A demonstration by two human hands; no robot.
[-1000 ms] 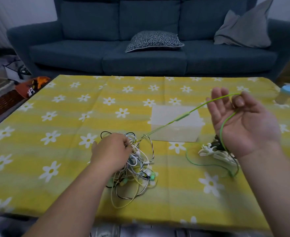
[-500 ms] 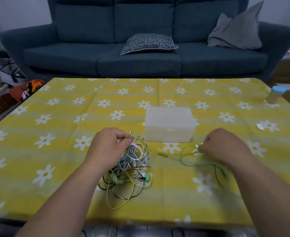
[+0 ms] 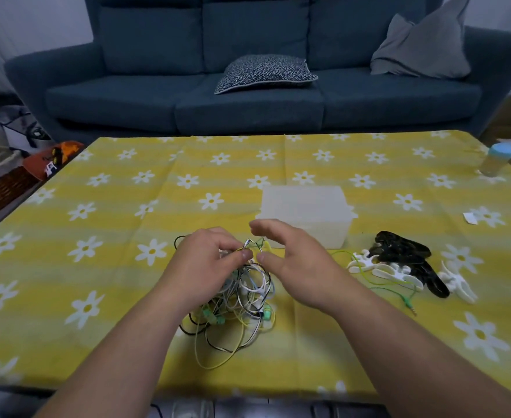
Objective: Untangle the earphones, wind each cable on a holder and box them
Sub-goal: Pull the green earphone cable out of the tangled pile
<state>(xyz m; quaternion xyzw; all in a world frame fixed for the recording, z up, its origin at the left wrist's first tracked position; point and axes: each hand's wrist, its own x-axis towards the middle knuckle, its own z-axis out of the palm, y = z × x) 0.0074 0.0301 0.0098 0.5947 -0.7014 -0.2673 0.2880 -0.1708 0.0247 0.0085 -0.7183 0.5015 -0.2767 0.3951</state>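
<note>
A tangle of earphone cables point(image 3: 236, 309), white, black, yellow and green, lies on the table in front of me. My left hand point(image 3: 206, 263) pinches strands at the top of the tangle. My right hand point(image 3: 296, 263) hovers just right of it, thumb and fingers spread apart, holding nothing. A loose green earphone cable point(image 3: 384, 285) lies to the right, draped over white cable holders point(image 3: 390, 270) beside black holders point(image 3: 405, 251). A translucent white box point(image 3: 305, 212) with its lid on stands behind the hands.
The table wears a yellow cloth with white daisies point(image 3: 127, 236). A small jar with a blue lid point(image 3: 497, 159) stands at the far right edge, and a paper scrap point(image 3: 470, 218) lies near it. A blue sofa point(image 3: 248, 86) runs behind the table.
My right hand let go of the green cable, which now lies by the holders, and moved left to the tangle. My left hand stayed on the tangle.
</note>
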